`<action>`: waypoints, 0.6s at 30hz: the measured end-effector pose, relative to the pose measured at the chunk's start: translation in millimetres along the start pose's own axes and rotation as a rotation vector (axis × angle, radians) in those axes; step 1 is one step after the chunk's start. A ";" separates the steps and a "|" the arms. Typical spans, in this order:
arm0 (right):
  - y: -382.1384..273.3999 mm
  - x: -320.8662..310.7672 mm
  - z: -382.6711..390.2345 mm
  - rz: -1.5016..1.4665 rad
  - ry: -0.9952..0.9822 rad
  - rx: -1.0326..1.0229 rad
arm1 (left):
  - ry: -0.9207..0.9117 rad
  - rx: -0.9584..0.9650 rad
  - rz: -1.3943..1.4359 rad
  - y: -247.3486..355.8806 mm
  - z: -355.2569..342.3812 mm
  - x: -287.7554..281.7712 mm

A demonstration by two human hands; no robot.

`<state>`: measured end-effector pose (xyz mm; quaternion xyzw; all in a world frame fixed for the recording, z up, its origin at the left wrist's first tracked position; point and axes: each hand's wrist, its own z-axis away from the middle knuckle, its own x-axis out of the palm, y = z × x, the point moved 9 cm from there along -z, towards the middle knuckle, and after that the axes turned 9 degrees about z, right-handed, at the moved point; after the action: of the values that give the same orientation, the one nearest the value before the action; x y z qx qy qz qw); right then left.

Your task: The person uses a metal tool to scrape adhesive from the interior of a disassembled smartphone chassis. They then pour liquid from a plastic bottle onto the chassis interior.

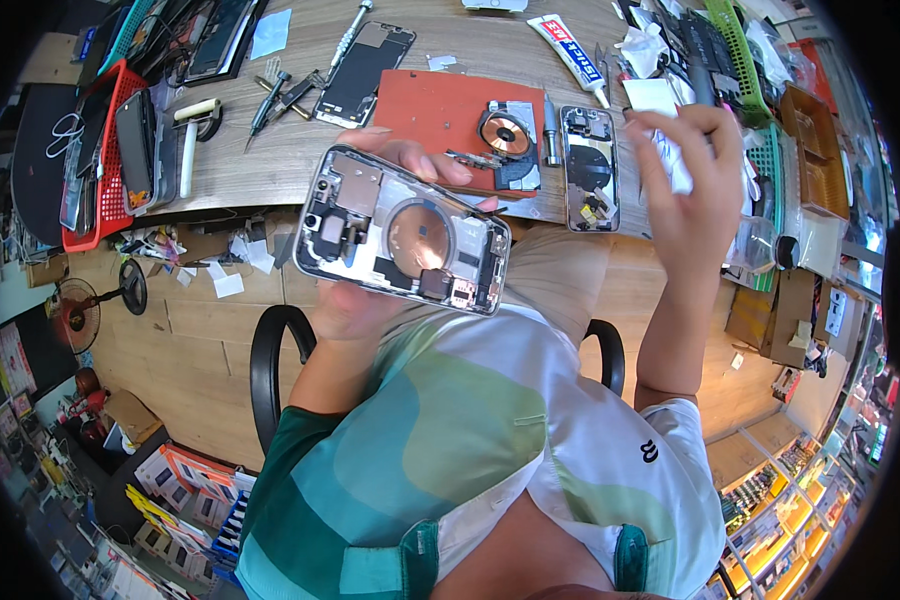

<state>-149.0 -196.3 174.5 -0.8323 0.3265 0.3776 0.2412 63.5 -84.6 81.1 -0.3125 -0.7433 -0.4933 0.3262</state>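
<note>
My left hand grips an opened phone housing, tilted above my lap in front of the table edge. Its inside faces up, showing a round copper coil, a camera area and small boards. My right hand is raised over the right part of the table. Its thumb and forefinger tips come together in a pinch; whatever is between them is too small to make out. Left of that hand lies a second opened phone housing. On the red-brown mat sits a loose copper coil assembly with small parts.
Around the mat lie a phone screen, a screwdriver, a white-handled roller and a glue tube. A red basket stands left, a green basket right. Chair armrests flank me.
</note>
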 end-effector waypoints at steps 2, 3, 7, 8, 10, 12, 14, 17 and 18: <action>-40.6 1.3 4.6 -0.201 -0.107 -0.162 | 0.099 -0.011 -0.042 -2.0 -0.8 4.9; -57.4 2.3 6.6 -0.303 -0.163 -0.224 | 0.149 -0.014 -0.054 -3.1 -2.0 5.7; -90.9 12.1 12.1 -0.408 -0.193 -0.396 | 0.110 0.013 -0.119 -8.5 -0.6 4.0; -91.9 15.7 13.3 -0.408 -0.182 -0.414 | 0.126 0.007 -0.132 -7.5 -0.7 6.5; -91.1 14.6 11.7 -0.438 -0.155 -0.410 | 0.050 0.028 -0.155 -5.4 -2.1 3.2; -84.5 7.8 9.4 -0.502 -0.121 -0.359 | 0.063 0.027 -0.145 -2.8 -2.2 1.8; -72.2 -3.7 8.1 -0.575 -0.068 -0.280 | 0.158 -0.010 -0.100 0.2 -1.9 3.3; -45.2 -19.5 16.6 -0.745 -0.004 -0.189 | 0.053 0.001 0.063 1.8 -1.1 -0.9; -34.9 -21.0 22.5 -0.811 0.014 -0.166 | 0.032 0.007 0.109 0.9 -1.2 -3.7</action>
<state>-144.7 -150.8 183.0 -0.9125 -0.0580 0.2714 0.3005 66.6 -85.9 79.0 -0.3435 -0.7216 -0.4771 0.3656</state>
